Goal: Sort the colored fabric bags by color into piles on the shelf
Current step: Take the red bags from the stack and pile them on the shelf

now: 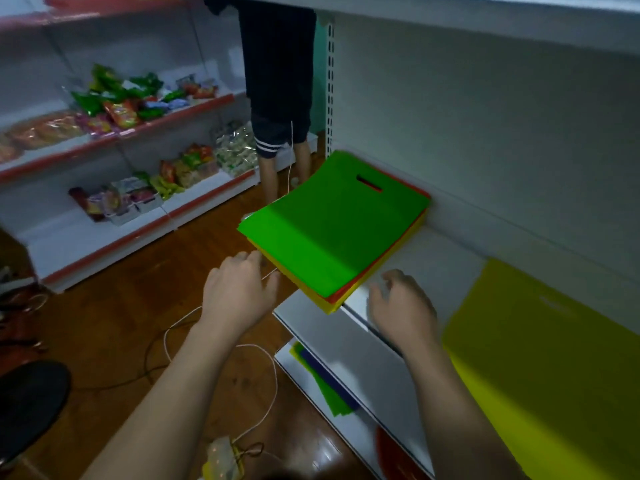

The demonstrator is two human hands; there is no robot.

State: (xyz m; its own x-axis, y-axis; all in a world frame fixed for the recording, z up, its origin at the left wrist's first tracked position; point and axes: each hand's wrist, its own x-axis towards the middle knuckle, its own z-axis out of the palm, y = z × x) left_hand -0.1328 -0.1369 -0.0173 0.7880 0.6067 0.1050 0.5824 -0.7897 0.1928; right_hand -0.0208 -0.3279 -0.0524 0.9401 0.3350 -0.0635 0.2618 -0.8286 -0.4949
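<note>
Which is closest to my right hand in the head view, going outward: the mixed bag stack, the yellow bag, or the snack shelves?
From the right hand:
1. Mixed bag stack, just ahead, left.
2. Yellow bag, on its right; close call with the stack.
3. Snack shelves, far left across the aisle.

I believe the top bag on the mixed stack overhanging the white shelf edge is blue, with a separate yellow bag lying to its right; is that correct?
Not quite: the head view shows the top fabric bag on the overhanging mixed stack is bright green, not blue. The rest holds: the stack juts past the white metal shelf edge, and a separate flat yellow fabric bag lies to its right.
</note>
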